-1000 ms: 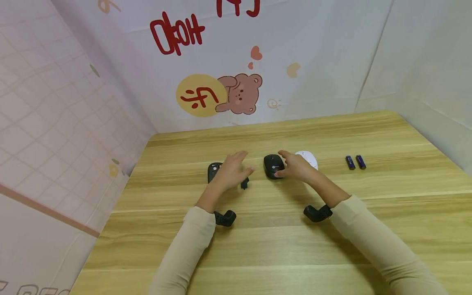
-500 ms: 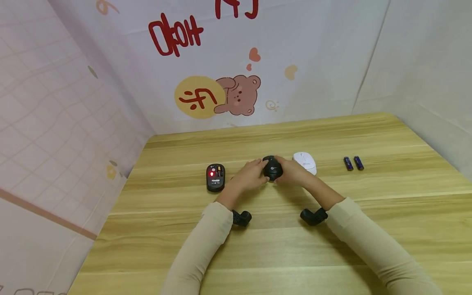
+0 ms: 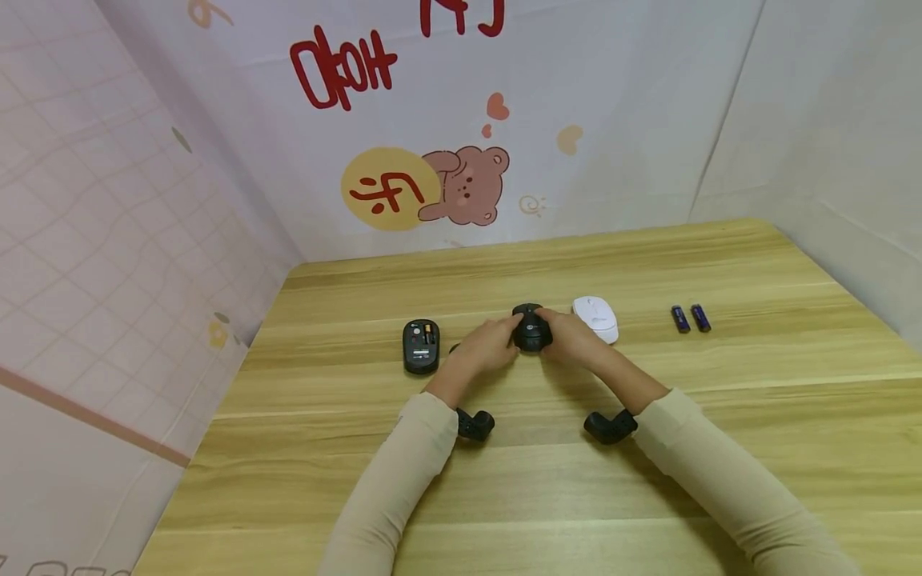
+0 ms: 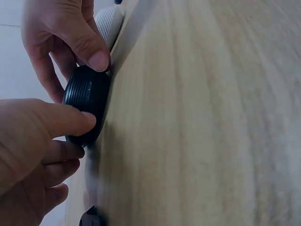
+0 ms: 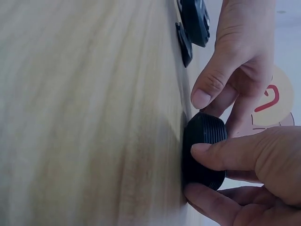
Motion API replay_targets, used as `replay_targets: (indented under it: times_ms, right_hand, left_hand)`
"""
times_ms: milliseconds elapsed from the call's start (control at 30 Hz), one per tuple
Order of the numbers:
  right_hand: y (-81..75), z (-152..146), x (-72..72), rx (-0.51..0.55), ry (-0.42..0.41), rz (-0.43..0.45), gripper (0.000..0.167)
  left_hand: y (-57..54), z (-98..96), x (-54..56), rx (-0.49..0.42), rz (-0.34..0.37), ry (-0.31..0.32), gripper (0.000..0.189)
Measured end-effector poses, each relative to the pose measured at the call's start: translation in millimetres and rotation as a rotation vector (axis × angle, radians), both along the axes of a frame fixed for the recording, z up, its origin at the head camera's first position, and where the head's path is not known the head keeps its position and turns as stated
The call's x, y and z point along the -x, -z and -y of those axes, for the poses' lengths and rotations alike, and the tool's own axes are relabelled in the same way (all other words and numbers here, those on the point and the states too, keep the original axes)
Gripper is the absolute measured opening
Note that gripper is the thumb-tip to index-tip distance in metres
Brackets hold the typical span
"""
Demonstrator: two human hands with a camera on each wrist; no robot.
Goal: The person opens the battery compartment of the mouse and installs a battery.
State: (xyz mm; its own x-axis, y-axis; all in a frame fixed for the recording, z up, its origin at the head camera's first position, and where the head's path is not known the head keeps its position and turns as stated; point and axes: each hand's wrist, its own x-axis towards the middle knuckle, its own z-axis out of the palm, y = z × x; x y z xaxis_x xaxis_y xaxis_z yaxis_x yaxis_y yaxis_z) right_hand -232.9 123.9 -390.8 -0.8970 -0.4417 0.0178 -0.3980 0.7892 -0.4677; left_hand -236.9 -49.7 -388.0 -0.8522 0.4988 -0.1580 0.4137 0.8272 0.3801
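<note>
A black mouse [image 3: 531, 330] sits upright on the table between both hands. My left hand [image 3: 488, 346] holds its left side, with the thumb [image 4: 77, 121] on the ridged edge and the fingers curled beyond. From the other side my right hand [image 3: 571, 338] grips the same mouse, its thumb [image 5: 211, 154] across the ridges. Left of the hands, another black mouse [image 3: 421, 356] lies upside down, its battery compartment uncovered and a battery inside. A small black cover-like piece [image 5: 184, 45] lies near it, mostly hidden by my left hand in the head view.
A white mouse [image 3: 596, 314] lies just beyond my right hand. Two dark blue batteries [image 3: 690, 318] lie side by side farther right. Printed cloth walls [image 3: 612, 120] stand behind and beside the wooden table [image 3: 533, 496].
My left hand has moved right, from beside the overturned mouse to the upright black mouse. My right hand has closed on that mouse too. A red light on the overturned mouse lit, then went dark.
</note>
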Motion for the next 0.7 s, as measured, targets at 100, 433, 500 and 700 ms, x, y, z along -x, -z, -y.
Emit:
replay_targets:
  times_ms: [100,433,500,700]
  right_hand:
    - [-0.9,-1,0.0,0.026,-0.004,0.046,0.066]
    - [-19.3,-9,0.6,0.237,-0.018,0.23,0.063]
    - [-22.9,-11,0.6,0.271,-0.027,0.241,0.061]
    - [-32.4,-17,-2.0,0.353,-0.03,0.237,0.058]
  left_hand:
    - [0.2,2.1,0.4,-0.001,-0.013,-0.021,0.061]
    - [-4.4,3.3,0.2,-0.13,-0.214,-0.149,0.05]
    - [-7.1,4.8,-0.4,-0.145,-0.23,-0.158,0.047]
    - [-11.8,13.1,-2.2,-0.236,-0.239,-0.117,0.046]
